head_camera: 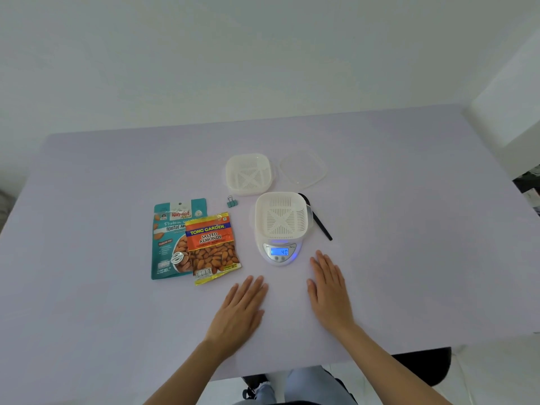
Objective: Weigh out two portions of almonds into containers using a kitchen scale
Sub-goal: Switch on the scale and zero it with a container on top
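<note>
Lilac table [117, 176]: white slotted container [281, 215] on scale [280, 252], display approx 40.

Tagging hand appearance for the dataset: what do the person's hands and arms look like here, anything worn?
Both are bare: the left hand and right hand carry no gloves, and no rings, watch or bands are visible. The forearms are uncovered to the frame edge, no sleeves showing. Light blue jeans show at the bottom.
</note>
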